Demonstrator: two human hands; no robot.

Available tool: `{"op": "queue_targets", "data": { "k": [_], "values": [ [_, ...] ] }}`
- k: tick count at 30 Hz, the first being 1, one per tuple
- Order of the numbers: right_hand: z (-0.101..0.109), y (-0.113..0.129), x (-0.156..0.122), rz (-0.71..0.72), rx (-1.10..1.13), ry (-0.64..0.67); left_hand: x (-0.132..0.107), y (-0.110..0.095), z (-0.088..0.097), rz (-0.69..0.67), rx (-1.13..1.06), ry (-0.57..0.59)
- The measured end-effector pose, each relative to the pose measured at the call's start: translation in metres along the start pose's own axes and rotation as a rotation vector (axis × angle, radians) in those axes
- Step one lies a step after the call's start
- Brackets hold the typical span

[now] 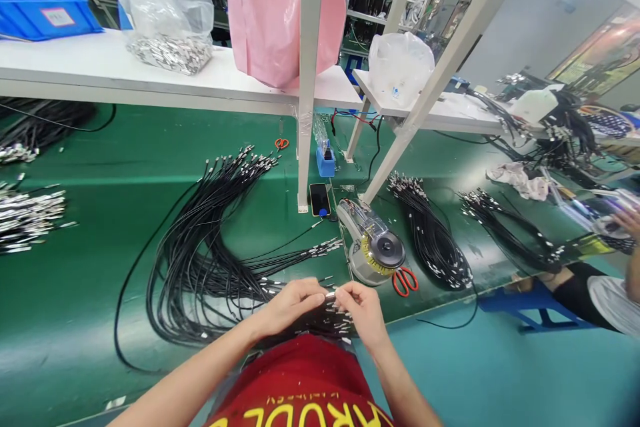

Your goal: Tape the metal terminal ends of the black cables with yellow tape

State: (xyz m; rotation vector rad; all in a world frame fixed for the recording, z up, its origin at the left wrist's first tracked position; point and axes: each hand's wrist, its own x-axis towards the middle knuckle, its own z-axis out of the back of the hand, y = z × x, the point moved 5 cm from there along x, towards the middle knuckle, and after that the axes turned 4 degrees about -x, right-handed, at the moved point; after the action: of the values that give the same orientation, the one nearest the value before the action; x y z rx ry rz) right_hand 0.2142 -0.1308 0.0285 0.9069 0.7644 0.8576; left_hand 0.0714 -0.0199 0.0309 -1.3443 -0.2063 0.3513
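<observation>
My left hand (295,303) and my right hand (363,310) meet at the table's front edge, close to my body. Between their fingertips is the silvery end of a black cable (330,296), pinched from both sides. Under and beside the hands lie more cable ends with metal tips. A large curved bundle of black cables (175,280) spreads over the green table to the left of my hands. Just beyond my right hand stands a round tape dispenser (375,250) with a dark reel and a yellow toothed ring.
Red-handled scissors (405,281) lie right of the dispenser, near a phone (320,200) and a blue holder (325,161). A coiled cable bundle (433,233) lies further right. White posts (306,80) carry a shelf (75,73). At far right sits another person (613,297).
</observation>
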Motion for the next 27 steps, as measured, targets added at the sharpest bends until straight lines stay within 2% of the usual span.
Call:
{"op": "queue_targets", "data": {
  "k": [2, 4, 5, 7, 9, 12, 14, 17, 21, 23, 27],
  "values": [
    [0.013, -0.032, 0.0, -0.121, -0.245, -0.038, 0.002, 0.025, 0.02, 0.02, 0.167, -0.104],
    [0.028, -0.063, -0.002, -0.212, -0.385, -0.091, 0.002, 0.061, 0.044, 0.215, 0.385, -0.285],
    [0.035, -0.076, -0.004, -0.244, -0.432, -0.12, 0.004, 0.076, 0.052, 0.269, 0.433, -0.32],
    [0.044, -0.093, -0.006, -0.272, -0.514, -0.159, 0.012, 0.098, 0.055, 0.3, 0.492, -0.318],
    [0.047, -0.099, -0.006, -0.264, -0.579, -0.164, 0.024, 0.11, 0.048, 0.3, 0.551, -0.302],
    [0.048, -0.097, -0.002, -0.205, -0.555, -0.172, 0.043, 0.118, 0.034, 0.317, 0.655, -0.323],
    [0.058, -0.095, -0.002, -0.174, -0.464, -0.233, 0.05, 0.12, 0.031, 0.314, 0.702, -0.337],
    [0.09, -0.098, -0.008, -0.18, -0.308, -0.403, 0.05, 0.122, 0.034, 0.285, 0.718, -0.346],
    [0.131, -0.104, -0.011, -0.219, -0.245, -0.603, 0.045, 0.127, 0.042, 0.248, 0.657, -0.35],
    [0.137, -0.104, -0.002, -0.224, -0.203, -0.612, 0.046, 0.131, 0.043, 0.231, 0.595, -0.341],
    [0.124, -0.102, 0.023, -0.213, -0.057, -0.501, 0.049, 0.137, 0.048, 0.236, 0.441, -0.363]
  ]
}}
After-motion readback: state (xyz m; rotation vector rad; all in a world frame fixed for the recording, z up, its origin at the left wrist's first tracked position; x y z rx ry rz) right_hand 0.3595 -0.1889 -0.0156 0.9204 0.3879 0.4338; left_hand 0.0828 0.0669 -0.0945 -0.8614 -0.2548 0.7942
